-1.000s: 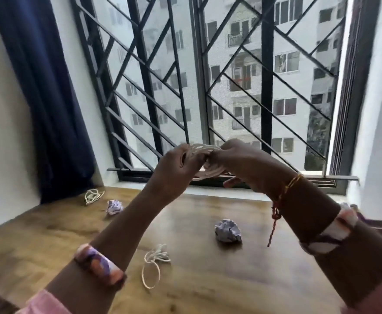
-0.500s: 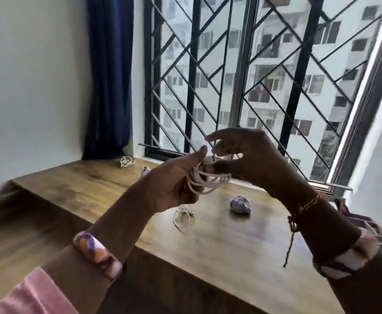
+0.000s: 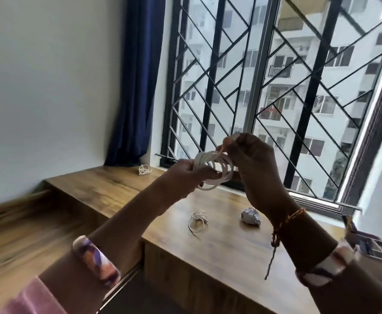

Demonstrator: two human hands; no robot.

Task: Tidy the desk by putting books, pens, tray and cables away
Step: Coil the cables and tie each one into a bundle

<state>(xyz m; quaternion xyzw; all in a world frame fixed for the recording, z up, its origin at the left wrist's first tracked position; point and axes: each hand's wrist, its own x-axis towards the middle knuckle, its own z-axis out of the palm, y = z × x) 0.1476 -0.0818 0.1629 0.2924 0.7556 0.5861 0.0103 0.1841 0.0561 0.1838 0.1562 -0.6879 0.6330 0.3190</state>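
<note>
Two hands up over the worktop (image 3: 219, 252) w/ a coiled white cable (image 3: 213, 172) btwn them: left hand (image 3: 183, 175) grips the coil, right hand (image 3: 253, 159) pinches its loose end above, while two more cable bundles (image 3: 198, 219) (image 3: 144, 169) & a crumpled paper ball (image 3: 250, 216) lie on the worktop.

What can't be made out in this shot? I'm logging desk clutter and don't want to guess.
- Tray, head view: cut off by the right edge and blurred; contents unreadable.
- Coiled cable: its ends are hidden by the left hand and right hand.
- Far cable: too small to identify.
- Crumpled paper: print illegible.
</note>
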